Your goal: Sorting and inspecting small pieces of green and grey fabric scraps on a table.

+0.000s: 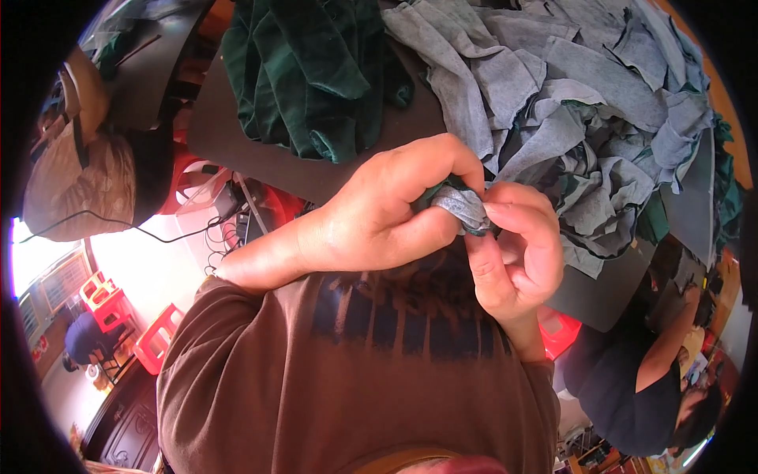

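Between my two hands is a small bunched piece of grey and dark green fabric point(459, 207), held up in front of my chest. My left hand point(395, 205) wraps round it with the fingers curled over the top. From the other side, my right hand point(517, 245) pinches its end between thumb and fingertips. Just beyond the hands spreads a heap of grey fabric pieces point(572, 87), some with dark green edges. A pile of dark green cloth point(304, 71) lies to the left of that heap.
Both piles rest on a dark table point(229, 126). A person point(95, 150) is at the left, and another person point(632, 371) sits at the right. Red plastic stools point(158, 340) stand on the floor at the left. A black cable point(130, 223) runs near my left arm.
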